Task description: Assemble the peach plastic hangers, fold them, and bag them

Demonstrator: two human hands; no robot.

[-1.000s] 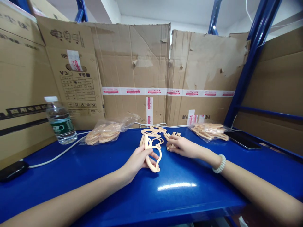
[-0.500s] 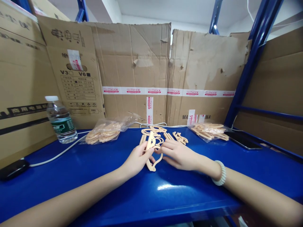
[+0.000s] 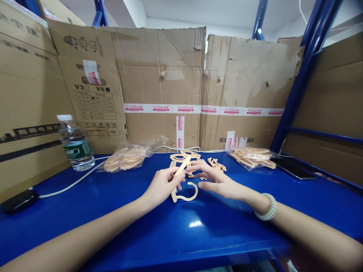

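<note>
My left hand is closed around the straight bar of a light-beige piece that looks like a folding clothes hanger. Its bar slants up and away, and a curved hook extends from its lower end toward the right. With fingers apart, my right hand hovers just right of the bar. Its fingertips come close to the bar's upper part; whether they touch I cannot tell. Behind both hands lie several loose beige pieces, some curved and some straight, partly hidden by my fingers.
A clear bag of beige pieces lies left, another bag right. Beyond it is a phone. A water bottle and a black device with white cable stand left on the blue tabletop. Cardboard walls the back.
My right hand has loosened from the hanger, its fingers now spread. The hanger has turned in my left hand, and its hook now swings out lower right.
</note>
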